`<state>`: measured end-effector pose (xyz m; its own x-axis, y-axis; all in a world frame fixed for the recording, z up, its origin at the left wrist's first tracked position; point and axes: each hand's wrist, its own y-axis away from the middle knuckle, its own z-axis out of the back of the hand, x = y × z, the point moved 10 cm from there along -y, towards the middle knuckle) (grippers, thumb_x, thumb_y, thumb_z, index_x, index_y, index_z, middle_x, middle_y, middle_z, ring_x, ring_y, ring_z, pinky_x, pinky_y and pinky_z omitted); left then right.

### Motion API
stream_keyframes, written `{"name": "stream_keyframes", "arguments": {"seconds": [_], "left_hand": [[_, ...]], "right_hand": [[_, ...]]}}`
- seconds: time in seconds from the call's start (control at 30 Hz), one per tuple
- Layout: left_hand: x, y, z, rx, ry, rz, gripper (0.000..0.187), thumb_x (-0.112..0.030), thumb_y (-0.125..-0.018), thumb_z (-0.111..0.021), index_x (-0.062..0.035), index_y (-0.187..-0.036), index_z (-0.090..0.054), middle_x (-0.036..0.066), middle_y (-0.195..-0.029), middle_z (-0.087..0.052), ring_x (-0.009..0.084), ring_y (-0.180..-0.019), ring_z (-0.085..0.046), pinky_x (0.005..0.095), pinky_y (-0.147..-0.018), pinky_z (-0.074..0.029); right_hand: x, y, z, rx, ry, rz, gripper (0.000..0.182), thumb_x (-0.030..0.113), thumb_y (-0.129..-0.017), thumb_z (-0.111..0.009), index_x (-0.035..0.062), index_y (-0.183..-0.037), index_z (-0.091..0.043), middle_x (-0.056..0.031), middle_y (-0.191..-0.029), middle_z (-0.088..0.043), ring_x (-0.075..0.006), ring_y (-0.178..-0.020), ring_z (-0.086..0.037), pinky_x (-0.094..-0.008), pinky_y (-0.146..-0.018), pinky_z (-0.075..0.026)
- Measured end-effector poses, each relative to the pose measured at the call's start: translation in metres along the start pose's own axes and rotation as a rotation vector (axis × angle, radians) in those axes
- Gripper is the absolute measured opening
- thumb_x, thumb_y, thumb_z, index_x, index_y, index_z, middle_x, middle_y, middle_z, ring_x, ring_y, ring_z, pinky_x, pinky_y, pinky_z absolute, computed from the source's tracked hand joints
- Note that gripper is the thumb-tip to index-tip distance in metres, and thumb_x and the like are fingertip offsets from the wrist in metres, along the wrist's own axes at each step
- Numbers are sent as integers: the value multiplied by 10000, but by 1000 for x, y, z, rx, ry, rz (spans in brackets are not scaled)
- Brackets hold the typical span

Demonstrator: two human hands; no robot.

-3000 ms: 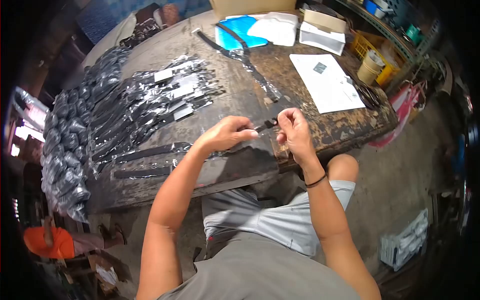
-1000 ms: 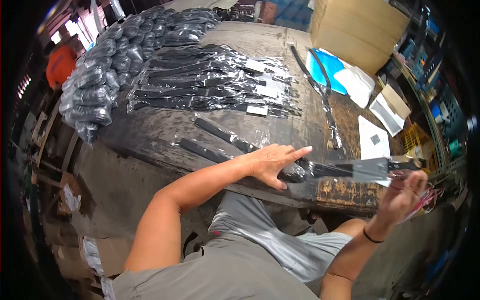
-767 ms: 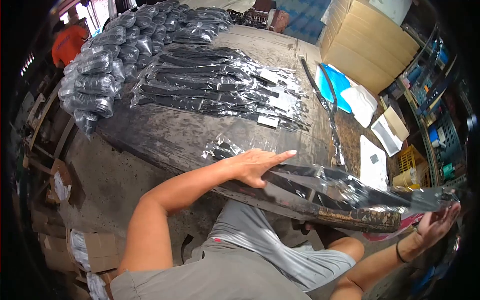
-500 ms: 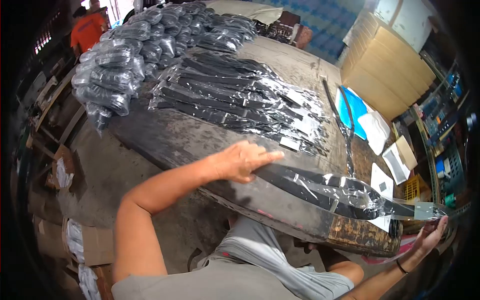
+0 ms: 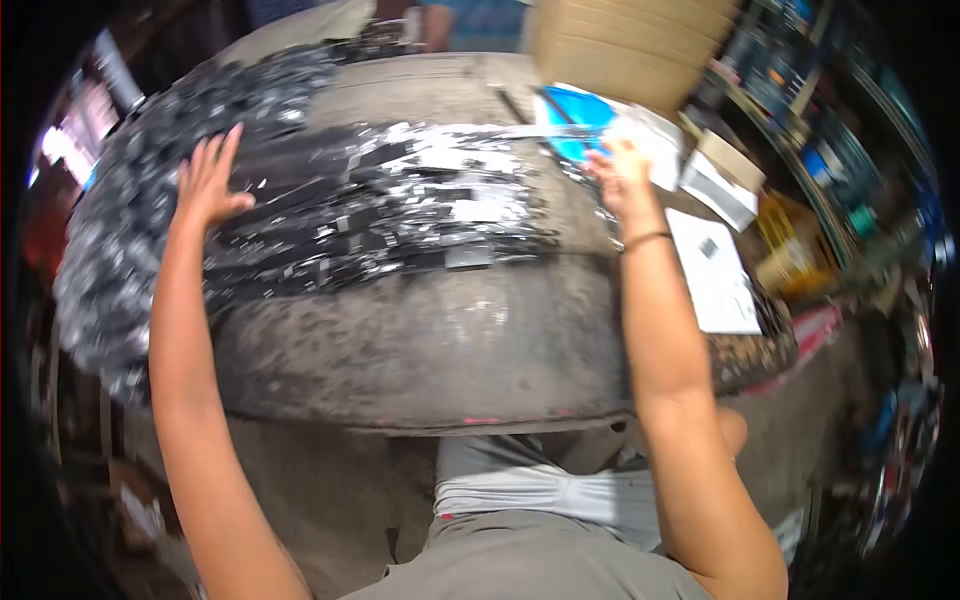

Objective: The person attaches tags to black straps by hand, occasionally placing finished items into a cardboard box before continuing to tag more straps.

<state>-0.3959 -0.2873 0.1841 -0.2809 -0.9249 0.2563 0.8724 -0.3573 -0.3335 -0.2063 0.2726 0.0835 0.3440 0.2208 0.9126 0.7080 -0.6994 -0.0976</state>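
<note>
On the table, several flat black straps in clear plastic sleeves (image 5: 390,215) lie side by side in a layered row. My left hand (image 5: 212,185) is at the left end of the row, fingers spread, resting on or just above the far sleeves. My right hand (image 5: 622,178) is beyond the row's right end, beside a blue plastic sheet (image 5: 575,112). Its fingers are bent at the clear end of the farthest sleeved black strap (image 5: 545,131), which stretches towards them. Motion blur softens the fingertips.
Bundled plastic packs (image 5: 130,230) are heaped at the table's left. A white printed sheet (image 5: 712,275), an open small box (image 5: 722,180) and a loose black strap (image 5: 515,103) lie at the right. A large cardboard box (image 5: 630,50) stands behind; shelves (image 5: 800,130) line the right.
The sleeved strap from the near edge has moved away from me onto the row. My left hand has gone left and opened wide; my right hand has moved up and inward. The view has turned.
</note>
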Motion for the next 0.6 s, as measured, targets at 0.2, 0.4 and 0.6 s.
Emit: {"name": "stream_keyframes", "arguments": {"seconds": [0.2,0.4,0.6], "left_hand": [[-113,123,-114,-132,253,-203,924,-603,-781,-600,-167,-1498,-212,148,-1535,-219,344,-1435,-136,550,-1122,-135],[-99,137,-127,-308,365,-48,877,-678,-821,-489,-152,-1483,-254,113,-1505,-268,317,-1427,-162,517,-1134,-135],[-102,143,-112,-396,285,-99,911,-725,-811,-443,-141,-1483,-249,122,-1510,-258,319,-1427,-160,530,-1137,-114]], "right_hand": [[-20,5,118,-225,1132,197,277,300,-771,-667,36,-838,-618,-195,-952,-634,-310,-897,-606,-446,-819,-455],[-26,52,129,-292,1720,39,524,386,-670,-784,14,-1016,-655,-196,-1049,-656,-373,-1048,-593,-449,-902,-456],[-61,8,138,-52,1567,-219,375,323,-660,-795,4,-808,-663,-168,-850,-687,-289,-837,-667,-390,-749,-509]]}}
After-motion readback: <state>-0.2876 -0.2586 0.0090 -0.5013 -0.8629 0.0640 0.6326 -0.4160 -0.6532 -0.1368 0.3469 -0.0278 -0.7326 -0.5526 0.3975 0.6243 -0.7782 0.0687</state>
